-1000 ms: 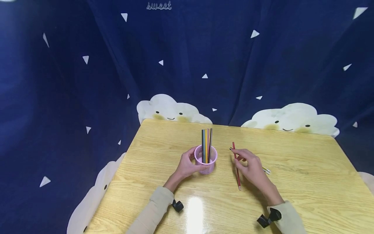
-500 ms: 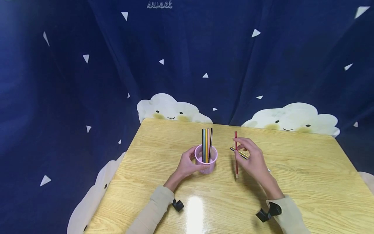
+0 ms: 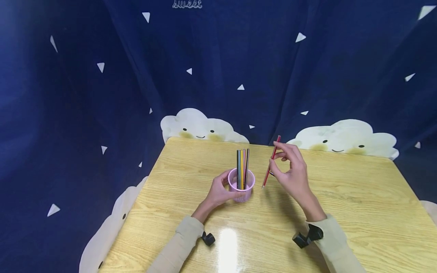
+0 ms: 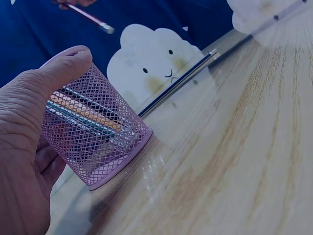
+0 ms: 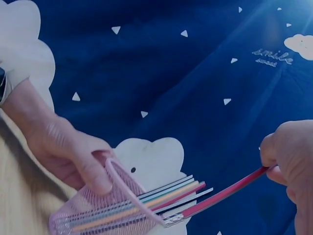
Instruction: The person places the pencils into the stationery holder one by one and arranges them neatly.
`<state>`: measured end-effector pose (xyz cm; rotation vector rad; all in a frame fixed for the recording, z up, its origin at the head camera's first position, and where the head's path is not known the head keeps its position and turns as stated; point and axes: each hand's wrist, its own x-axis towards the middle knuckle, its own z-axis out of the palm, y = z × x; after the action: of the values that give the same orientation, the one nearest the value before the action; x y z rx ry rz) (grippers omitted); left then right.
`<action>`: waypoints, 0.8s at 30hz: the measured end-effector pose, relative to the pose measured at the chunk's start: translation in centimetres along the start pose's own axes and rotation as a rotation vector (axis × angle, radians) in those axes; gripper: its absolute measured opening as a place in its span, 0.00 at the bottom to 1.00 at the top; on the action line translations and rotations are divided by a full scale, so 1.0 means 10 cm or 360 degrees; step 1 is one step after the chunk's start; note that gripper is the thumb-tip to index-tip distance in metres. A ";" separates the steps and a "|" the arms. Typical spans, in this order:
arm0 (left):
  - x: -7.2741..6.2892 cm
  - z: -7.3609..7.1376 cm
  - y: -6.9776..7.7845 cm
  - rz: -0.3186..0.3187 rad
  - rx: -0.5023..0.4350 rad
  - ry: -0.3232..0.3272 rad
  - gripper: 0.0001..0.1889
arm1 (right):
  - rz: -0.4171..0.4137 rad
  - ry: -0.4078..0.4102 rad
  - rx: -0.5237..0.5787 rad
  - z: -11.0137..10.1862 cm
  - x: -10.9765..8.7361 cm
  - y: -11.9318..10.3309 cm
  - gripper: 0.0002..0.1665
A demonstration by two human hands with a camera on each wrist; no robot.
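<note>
A pink mesh pencil cup (image 3: 241, 196) stands upright on the table, and my left hand (image 3: 218, 190) grips it round the side, thumb up near the rim in the left wrist view. Several pencils (image 3: 241, 167) of different colours lean together inside the cup. To the right of it, my right hand (image 3: 293, 172) pinches a red pencil (image 3: 266, 177) between thumb and fingers, raised above the table. That pencil is tilted, with its silver-banded end pointing down toward the cup. In the right wrist view, this end overlaps the cup's rim (image 5: 131, 191).
Behind the cup in the left wrist view, dark pencils (image 4: 180, 82) lie on the table; my right hand mostly hides them in the head view. The wooden table (image 3: 177, 167) ends at a dark blue curtain (image 3: 218, 57) with white clouds.
My right hand has lifted the red pencil off the table and brought it left toward the cup, tilting its lower end that way. The left hand has stayed on the cup.
</note>
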<state>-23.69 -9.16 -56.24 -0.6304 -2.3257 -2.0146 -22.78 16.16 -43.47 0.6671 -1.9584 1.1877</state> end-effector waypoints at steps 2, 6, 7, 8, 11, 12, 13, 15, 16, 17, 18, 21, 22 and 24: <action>0.00 0.00 0.00 0.0007 -0.0013 -0.0004 0.47 | -0.0044 0.0044 0.0029 0.04 0.08 -0.09 0.37; 0.00 0.00 0.00 0.0031 -0.0036 -0.0006 0.47 | -0.0065 0.0079 0.0098 0.09 0.21 -0.32 0.34; 0.00 0.00 0.00 0.0036 -0.0038 -0.0006 0.47 | -0.0058 0.0077 0.0116 0.11 0.23 -0.36 0.34; 0.00 0.00 -0.01 0.0035 -0.0038 -0.0004 0.46 | -0.0053 0.0074 0.0132 0.13 0.24 -0.38 0.34; 0.00 0.00 -0.01 0.0032 -0.0042 -0.0007 0.46 | -0.0044 0.0054 0.0150 0.23 0.22 -0.31 0.34; 0.00 0.00 -0.01 0.0031 -0.0044 -0.0008 0.46 | -0.0044 0.0043 0.0149 0.27 0.19 -0.25 0.35; 0.00 0.00 -0.02 0.0030 -0.0046 -0.0007 0.46 | -0.0041 0.0024 0.0151 0.30 0.16 -0.20 0.35; 0.00 -0.01 -0.02 0.0030 -0.0049 -0.0010 0.46 | -0.0035 -0.0007 0.0136 0.39 0.09 -0.07 0.36; 0.00 -0.01 -0.02 0.0033 -0.0052 -0.0012 0.46 | -0.0028 -0.0027 0.0132 0.43 0.05 -0.01 0.37; 0.00 -0.01 -0.02 0.0035 -0.0055 -0.0012 0.46 | -0.0022 -0.0045 0.0128 0.46 0.01 0.05 0.37; 0.00 -0.01 -0.02 0.0039 -0.0058 -0.0012 0.45 | -0.0009 -0.0068 0.0125 0.50 -0.03 0.09 0.37; 0.00 -0.01 -0.02 0.0060 -0.0074 -0.0013 0.45 | 0.0039 -0.0140 0.0131 0.59 -0.12 0.16 0.36; 0.00 -0.01 -0.02 0.0066 -0.0081 -0.0014 0.45 | 0.0057 -0.0164 0.0134 0.61 -0.15 0.18 0.36; 0.00 -0.01 -0.03 0.0076 -0.0095 -0.0013 0.44 | 0.0102 -0.0215 0.0136 0.66 -0.20 0.19 0.36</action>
<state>-23.80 -9.26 -56.47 -0.6909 -2.2398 -2.0713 -25.13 11.21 -48.07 0.7505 -2.0635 1.3011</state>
